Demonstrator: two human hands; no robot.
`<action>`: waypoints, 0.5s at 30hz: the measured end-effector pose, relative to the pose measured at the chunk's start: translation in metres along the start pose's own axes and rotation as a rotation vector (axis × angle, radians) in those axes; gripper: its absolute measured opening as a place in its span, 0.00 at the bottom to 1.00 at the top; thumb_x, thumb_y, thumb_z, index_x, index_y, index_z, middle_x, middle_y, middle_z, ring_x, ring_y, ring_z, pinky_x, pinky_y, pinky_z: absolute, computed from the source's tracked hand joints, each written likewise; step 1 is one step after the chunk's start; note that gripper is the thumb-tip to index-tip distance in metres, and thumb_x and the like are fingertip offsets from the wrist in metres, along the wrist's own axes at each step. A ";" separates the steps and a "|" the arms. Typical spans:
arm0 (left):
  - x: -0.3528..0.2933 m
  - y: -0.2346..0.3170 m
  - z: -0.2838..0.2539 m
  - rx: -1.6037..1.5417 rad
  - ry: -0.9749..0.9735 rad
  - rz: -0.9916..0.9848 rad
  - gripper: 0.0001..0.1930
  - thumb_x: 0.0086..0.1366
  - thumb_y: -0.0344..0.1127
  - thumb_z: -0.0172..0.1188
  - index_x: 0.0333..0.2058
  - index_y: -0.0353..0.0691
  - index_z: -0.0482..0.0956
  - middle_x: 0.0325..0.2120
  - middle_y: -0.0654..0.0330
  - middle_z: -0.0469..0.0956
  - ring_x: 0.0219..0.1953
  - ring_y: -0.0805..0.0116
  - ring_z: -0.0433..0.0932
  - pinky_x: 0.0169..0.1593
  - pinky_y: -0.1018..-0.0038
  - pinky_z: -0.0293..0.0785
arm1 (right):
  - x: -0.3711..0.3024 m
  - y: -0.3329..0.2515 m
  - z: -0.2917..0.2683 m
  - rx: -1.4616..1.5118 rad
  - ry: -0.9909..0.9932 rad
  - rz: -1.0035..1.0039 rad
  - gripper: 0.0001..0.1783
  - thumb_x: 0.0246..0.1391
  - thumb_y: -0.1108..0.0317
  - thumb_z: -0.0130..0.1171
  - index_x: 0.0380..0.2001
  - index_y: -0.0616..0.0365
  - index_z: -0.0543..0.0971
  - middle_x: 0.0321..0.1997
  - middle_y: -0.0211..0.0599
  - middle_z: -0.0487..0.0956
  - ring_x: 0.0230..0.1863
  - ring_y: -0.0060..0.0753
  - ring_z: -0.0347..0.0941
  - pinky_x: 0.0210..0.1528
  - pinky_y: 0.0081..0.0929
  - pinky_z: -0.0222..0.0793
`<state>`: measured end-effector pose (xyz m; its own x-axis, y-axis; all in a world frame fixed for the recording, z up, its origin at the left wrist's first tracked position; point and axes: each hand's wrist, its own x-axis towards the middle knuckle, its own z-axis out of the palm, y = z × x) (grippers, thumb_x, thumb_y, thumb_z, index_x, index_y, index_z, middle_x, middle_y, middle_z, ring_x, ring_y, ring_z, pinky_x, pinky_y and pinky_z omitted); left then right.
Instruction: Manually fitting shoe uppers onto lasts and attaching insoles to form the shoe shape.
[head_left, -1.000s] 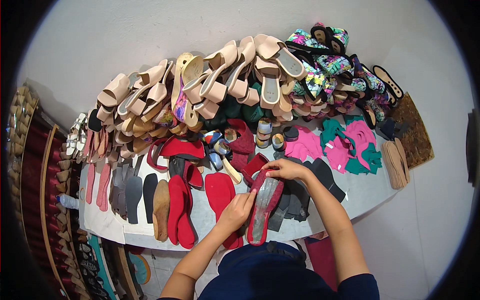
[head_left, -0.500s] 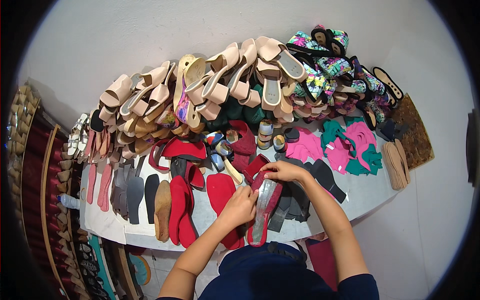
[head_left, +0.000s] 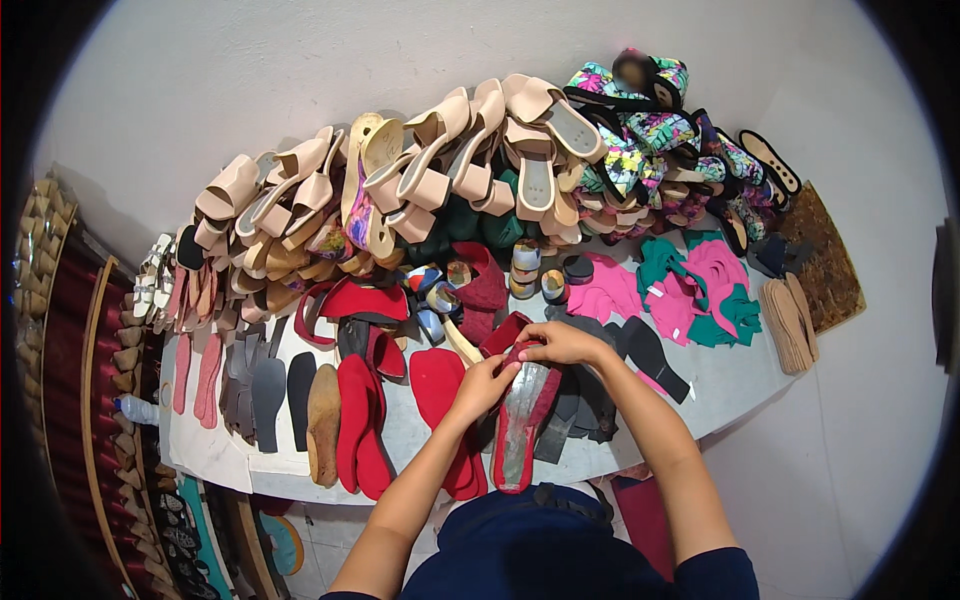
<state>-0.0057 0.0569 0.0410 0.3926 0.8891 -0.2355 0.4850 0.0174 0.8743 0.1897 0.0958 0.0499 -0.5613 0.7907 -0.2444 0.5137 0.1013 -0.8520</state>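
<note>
A red shoe upper on a last (head_left: 522, 425) lies underside up at the table's near edge, its heel end toward me. Its bottom shows a silvery grey surface with red material folded over the rim. At its far end my left hand (head_left: 482, 388) pinches the folded red edge with thumb and fingers. Just right of it my right hand (head_left: 562, 344) grips the same end, fingers closed on the red material. Left of the shoe lie red sole pieces (head_left: 436, 385), partly under my left forearm. Dark grey pieces (head_left: 592, 405) lie beneath my right forearm.
Beige heeled sandals (head_left: 425, 185) and colourful patterned slippers (head_left: 640, 140) are piled along the wall. Pink pieces (head_left: 603, 288) and green pieces (head_left: 735, 320) lie at the right, near stacked tan soles (head_left: 788, 325). A brown last (head_left: 323, 425) and dark insoles (head_left: 268, 400) lie left.
My left hand has moved up along the shoe to its far end, close beside my right hand. My right hand has shifted slightly left, still on the shoe.
</note>
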 end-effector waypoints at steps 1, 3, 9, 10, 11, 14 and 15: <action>0.001 -0.004 0.001 -0.022 0.001 0.009 0.21 0.58 0.43 0.53 0.43 0.31 0.71 0.32 0.54 0.76 0.35 0.71 0.73 0.39 0.77 0.68 | 0.000 -0.001 0.001 0.027 0.010 0.007 0.22 0.47 0.56 0.56 0.40 0.61 0.72 0.36 0.35 0.76 0.37 0.23 0.68 0.42 0.21 0.62; 0.003 -0.014 0.004 -0.044 0.005 0.016 0.20 0.59 0.43 0.52 0.43 0.31 0.71 0.31 0.56 0.76 0.33 0.73 0.73 0.38 0.78 0.67 | 0.001 -0.002 0.002 0.026 0.007 0.012 0.22 0.47 0.56 0.56 0.41 0.62 0.72 0.36 0.35 0.76 0.38 0.22 0.68 0.42 0.21 0.62; 0.000 -0.023 0.011 -0.332 0.025 -0.009 0.21 0.60 0.43 0.50 0.45 0.31 0.69 0.35 0.58 0.74 0.36 0.73 0.71 0.41 0.80 0.65 | -0.003 0.009 0.009 0.468 0.072 0.085 0.22 0.55 0.54 0.44 0.47 0.59 0.69 0.42 0.33 0.74 0.39 0.22 0.69 0.41 0.20 0.63; -0.001 -0.026 0.011 -0.384 0.047 -0.048 0.22 0.60 0.42 0.51 0.46 0.30 0.67 0.37 0.57 0.73 0.38 0.73 0.70 0.43 0.80 0.65 | -0.005 0.006 0.010 0.802 0.087 0.156 0.22 0.57 0.53 0.40 0.49 0.56 0.68 0.44 0.30 0.73 0.39 0.22 0.69 0.40 0.20 0.63; -0.001 -0.029 0.010 -0.435 0.070 -0.087 0.23 0.60 0.42 0.51 0.47 0.29 0.65 0.39 0.56 0.72 0.40 0.72 0.70 0.44 0.80 0.64 | -0.006 0.005 0.011 0.802 0.084 0.157 0.22 0.57 0.53 0.40 0.49 0.56 0.68 0.44 0.30 0.73 0.39 0.22 0.69 0.40 0.20 0.63; -0.006 -0.029 0.007 -0.335 0.017 -0.060 0.25 0.61 0.43 0.50 0.50 0.28 0.61 0.42 0.54 0.69 0.44 0.71 0.68 0.48 0.78 0.62 | -0.007 -0.004 0.017 0.872 0.186 0.202 0.23 0.60 0.53 0.33 0.48 0.57 0.68 0.45 0.34 0.73 0.41 0.23 0.69 0.43 0.21 0.63; -0.005 -0.034 0.009 -0.213 0.028 -0.013 0.26 0.61 0.43 0.49 0.51 0.28 0.59 0.43 0.54 0.69 0.44 0.71 0.68 0.49 0.78 0.62 | -0.003 -0.003 0.024 0.871 0.187 0.202 0.23 0.60 0.53 0.33 0.48 0.57 0.68 0.45 0.34 0.73 0.41 0.23 0.69 0.43 0.21 0.63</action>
<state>-0.0174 0.0475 0.0091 0.3644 0.9004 -0.2378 0.3129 0.1221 0.9419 0.1741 0.0792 0.0425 -0.3609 0.8366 -0.4123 -0.1234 -0.4810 -0.8680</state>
